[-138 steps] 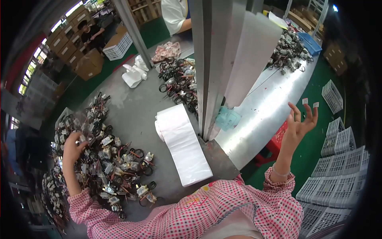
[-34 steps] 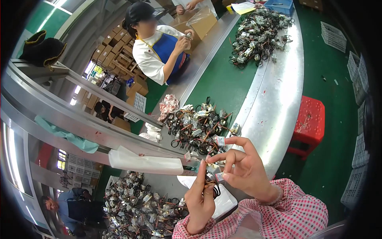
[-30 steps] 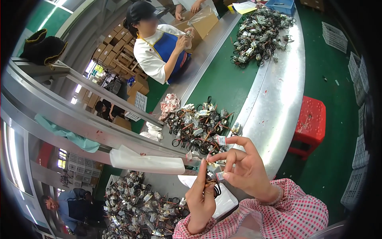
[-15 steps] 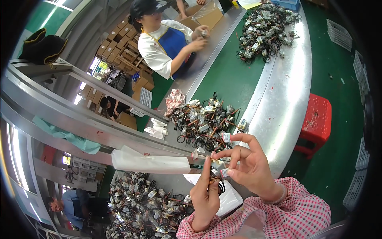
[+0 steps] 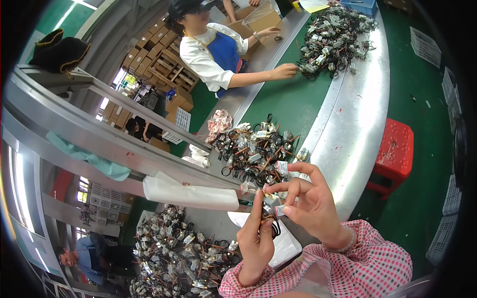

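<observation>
Both hands, left hand [image 5: 256,238] and right hand [image 5: 310,206], pinching one white-tagged cable bundle [image 5: 272,214].

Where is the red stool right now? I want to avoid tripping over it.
In the head view the red stool stands on the green floor on the person's right, just beside the curved metal table edge, up and to the right of the right hand.

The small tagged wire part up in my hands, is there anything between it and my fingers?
Nothing visible. The left hand and right hand both pinch the small tagged wire part directly, raised above the white sheet. The nearest pile of wired parts lies apart, farther up the steel table.
</observation>
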`<act>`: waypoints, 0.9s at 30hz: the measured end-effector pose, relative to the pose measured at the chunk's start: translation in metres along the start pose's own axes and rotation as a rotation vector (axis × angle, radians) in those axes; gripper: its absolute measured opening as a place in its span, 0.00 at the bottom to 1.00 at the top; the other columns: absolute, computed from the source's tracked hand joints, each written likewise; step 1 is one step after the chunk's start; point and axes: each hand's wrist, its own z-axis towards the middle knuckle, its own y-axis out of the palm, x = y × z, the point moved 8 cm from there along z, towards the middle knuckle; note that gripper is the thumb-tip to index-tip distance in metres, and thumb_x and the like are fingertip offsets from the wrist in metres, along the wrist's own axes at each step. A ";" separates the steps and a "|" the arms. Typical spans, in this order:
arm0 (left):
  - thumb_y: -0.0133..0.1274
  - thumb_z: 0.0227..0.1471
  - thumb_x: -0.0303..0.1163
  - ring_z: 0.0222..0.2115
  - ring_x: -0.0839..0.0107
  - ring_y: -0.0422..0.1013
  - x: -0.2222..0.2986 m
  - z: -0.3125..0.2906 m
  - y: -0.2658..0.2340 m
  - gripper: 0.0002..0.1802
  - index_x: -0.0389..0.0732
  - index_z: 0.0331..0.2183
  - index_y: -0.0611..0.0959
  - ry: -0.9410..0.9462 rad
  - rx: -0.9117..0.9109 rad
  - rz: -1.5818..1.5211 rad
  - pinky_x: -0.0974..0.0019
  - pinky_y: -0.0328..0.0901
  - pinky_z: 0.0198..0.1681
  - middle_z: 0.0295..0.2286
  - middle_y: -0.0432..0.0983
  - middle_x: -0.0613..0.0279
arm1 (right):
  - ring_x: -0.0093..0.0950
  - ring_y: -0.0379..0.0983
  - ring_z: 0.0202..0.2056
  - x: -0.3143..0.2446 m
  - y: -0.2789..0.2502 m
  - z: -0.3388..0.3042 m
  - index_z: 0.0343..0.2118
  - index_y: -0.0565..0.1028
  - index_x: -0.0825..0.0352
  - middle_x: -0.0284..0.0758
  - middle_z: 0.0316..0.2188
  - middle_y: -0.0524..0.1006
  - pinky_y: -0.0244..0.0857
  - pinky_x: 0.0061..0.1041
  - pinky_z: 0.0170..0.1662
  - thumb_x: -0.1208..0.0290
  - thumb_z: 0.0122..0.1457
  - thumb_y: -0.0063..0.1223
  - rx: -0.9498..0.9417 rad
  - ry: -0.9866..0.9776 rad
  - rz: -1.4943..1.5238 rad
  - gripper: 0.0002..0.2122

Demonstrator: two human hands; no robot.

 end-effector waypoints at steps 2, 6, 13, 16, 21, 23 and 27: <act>0.44 0.49 0.18 0.20 0.81 0.61 0.001 -0.004 -0.002 0.27 0.37 0.53 0.64 0.038 0.037 -0.007 0.77 0.59 0.23 0.22 0.71 0.60 | 0.37 0.65 0.49 0.001 0.003 -0.001 0.53 0.50 0.71 0.30 0.23 0.67 0.57 0.32 0.53 0.86 0.46 0.48 0.040 0.025 0.005 0.30; 0.41 0.47 0.17 0.17 0.81 0.58 0.016 0.000 -0.009 0.28 0.37 0.53 0.64 0.139 0.081 0.001 0.77 0.56 0.20 0.19 0.65 0.64 | 0.41 0.66 0.48 -0.013 0.014 -0.001 0.55 0.47 0.71 0.30 0.24 0.67 0.56 0.35 0.53 0.84 0.48 0.51 0.041 -0.100 -0.013 0.32; 0.42 0.55 0.29 0.23 0.87 0.59 0.027 -0.001 -0.012 0.23 0.35 0.53 0.64 0.188 0.103 -0.139 0.84 0.54 0.25 0.29 0.71 0.69 | 0.41 0.66 0.48 -0.031 0.028 -0.007 0.54 0.47 0.74 0.32 0.22 0.68 0.55 0.38 0.54 0.85 0.47 0.50 -0.015 -0.222 -0.158 0.32; 0.41 0.55 0.29 0.23 0.86 0.59 0.032 -0.009 -0.013 0.23 0.35 0.53 0.64 0.197 0.101 -0.122 0.83 0.54 0.25 0.28 0.71 0.69 | 0.42 0.67 0.47 -0.035 0.031 -0.015 0.55 0.47 0.74 0.33 0.22 0.69 0.55 0.38 0.54 0.86 0.46 0.48 -0.020 -0.247 -0.180 0.32; 0.42 0.55 0.30 0.21 0.86 0.56 0.037 -0.016 -0.016 0.23 0.34 0.52 0.65 0.193 0.062 -0.136 0.82 0.52 0.24 0.26 0.69 0.70 | 0.40 0.66 0.48 -0.039 0.038 -0.025 0.55 0.46 0.74 0.33 0.22 0.69 0.57 0.35 0.52 0.87 0.47 0.48 -0.053 -0.228 -0.194 0.32; 0.40 0.54 0.28 0.18 0.85 0.60 0.038 -0.017 -0.018 0.24 0.37 0.53 0.64 0.268 0.080 -0.093 0.80 0.56 0.20 0.24 0.73 0.63 | 0.40 0.65 0.49 -0.040 0.039 -0.027 0.55 0.46 0.73 0.33 0.22 0.69 0.58 0.32 0.50 0.87 0.47 0.48 -0.057 -0.212 -0.197 0.32; 0.40 0.54 0.27 0.17 0.85 0.60 0.033 -0.016 -0.018 0.24 0.37 0.53 0.64 0.238 0.047 -0.129 0.80 0.56 0.19 0.23 0.72 0.64 | 0.39 0.65 0.49 -0.038 0.040 -0.026 0.55 0.47 0.73 0.33 0.22 0.68 0.61 0.25 0.43 0.87 0.47 0.48 -0.072 -0.211 -0.236 0.32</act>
